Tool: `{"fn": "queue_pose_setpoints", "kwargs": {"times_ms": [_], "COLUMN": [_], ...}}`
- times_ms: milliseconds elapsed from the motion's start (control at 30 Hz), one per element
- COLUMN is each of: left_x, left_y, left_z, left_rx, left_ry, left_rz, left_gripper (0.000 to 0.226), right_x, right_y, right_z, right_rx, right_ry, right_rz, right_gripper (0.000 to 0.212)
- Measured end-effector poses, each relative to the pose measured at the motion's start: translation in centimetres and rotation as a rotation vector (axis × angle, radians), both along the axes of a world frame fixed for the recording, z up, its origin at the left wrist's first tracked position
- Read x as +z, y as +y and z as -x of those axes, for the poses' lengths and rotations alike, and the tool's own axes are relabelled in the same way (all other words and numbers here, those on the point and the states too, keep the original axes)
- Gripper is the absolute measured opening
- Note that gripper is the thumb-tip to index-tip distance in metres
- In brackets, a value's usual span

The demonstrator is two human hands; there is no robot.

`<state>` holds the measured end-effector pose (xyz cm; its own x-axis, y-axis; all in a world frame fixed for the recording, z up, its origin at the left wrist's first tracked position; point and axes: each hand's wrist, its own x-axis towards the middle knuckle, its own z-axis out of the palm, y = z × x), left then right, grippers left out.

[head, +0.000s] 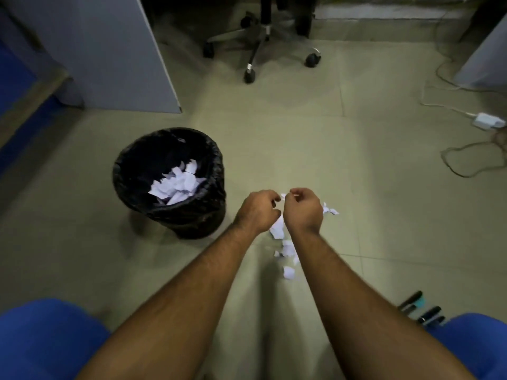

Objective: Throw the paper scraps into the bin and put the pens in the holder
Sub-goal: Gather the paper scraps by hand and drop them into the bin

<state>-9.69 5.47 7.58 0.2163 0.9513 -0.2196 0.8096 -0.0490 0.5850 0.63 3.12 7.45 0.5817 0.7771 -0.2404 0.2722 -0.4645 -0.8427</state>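
A round bin lined with a black bag stands on the floor at centre left, with several white paper scraps inside. More white paper scraps lie on the tiles under and beside my hands, some to the right. My left hand and my right hand hover close together just right of the bin, fingers curled, with a small white scrap showing between their fingertips. Several dark pens lie on the floor at lower right. No pen holder is in view.
An office chair base with castors stands at the back. A grey panel rises at the upper left. A white charger and loose cables lie at the right. My blue-clad knees fill the bottom corners.
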Motion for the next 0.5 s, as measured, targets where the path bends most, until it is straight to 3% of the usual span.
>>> {"fn": "queue_pose_setpoints", "kwargs": {"times_ms": [167,300,433,500], "left_x": [-8.2,-11.4,-12.9,-13.5], "left_y": [-1.0,0.5,4.5,6.3], "left_z": [-4.2,-6.7,-8.9,-10.0], "left_rx": [-0.083,-0.134,-0.268,-0.416], "left_ry": [0.049,0.166,0.279,0.366], "left_rz": [0.149,0.086,-0.091,-0.143], "left_gripper": [0.054,0.052,0.067,0.079], "right_x": [-8.9,-12.3,-14.3,-14.9], "right_y": [-3.8,-2.3,2.0,3.5], "right_z": [-5.1,-7.4,-9.6,-10.5], "right_rx": [0.064,0.220,0.320,0.426], "right_ry": [-0.151,-0.345,-0.536,-0.539], "right_rz": [0.186,0.280,0.340,0.413], "right_gripper": [0.030,0.053,0.082,0.091]}}
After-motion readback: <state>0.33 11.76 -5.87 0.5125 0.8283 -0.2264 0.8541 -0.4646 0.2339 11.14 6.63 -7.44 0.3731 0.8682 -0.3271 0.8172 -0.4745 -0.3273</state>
